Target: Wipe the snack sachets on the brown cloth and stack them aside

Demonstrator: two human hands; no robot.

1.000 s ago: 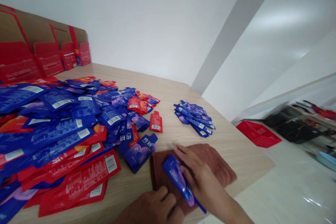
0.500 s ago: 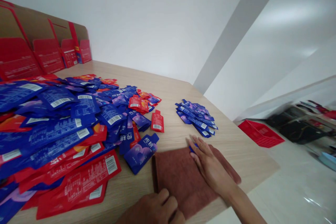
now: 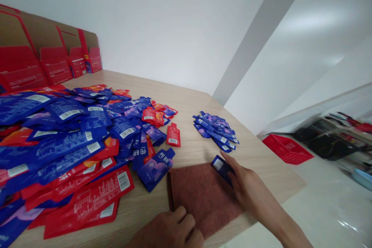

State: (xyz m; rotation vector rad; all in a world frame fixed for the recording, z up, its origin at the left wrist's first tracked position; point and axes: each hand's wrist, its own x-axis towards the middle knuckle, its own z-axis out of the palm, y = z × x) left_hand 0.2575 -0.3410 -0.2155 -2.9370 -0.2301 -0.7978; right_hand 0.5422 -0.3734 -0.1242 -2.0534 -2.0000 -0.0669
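My right hand [image 3: 247, 186] grips a blue sachet [image 3: 221, 166] at the far right part of a brown cloth [image 3: 200, 193] that lies on the wooden table [image 3: 192, 104]. My left hand [image 3: 171, 230] rests at the cloth's near edge with its fingers curled on the fabric. A small stack of blue sachets [image 3: 216, 131] lies just beyond my right hand. A big heap of blue and red sachets [image 3: 72, 139] covers the left of the table.
Red and brown cardboard boxes [image 3: 49, 62] stand along the back left by the wall. A red basket [image 3: 286, 148] sits on the floor past the table's right edge, with dark clutter [image 3: 334, 135] further right.
My right hand slid the blue sachet across the cloth from near to far, then lifted its far end, with the fingers now wrapped around it. The left hand stayed put.
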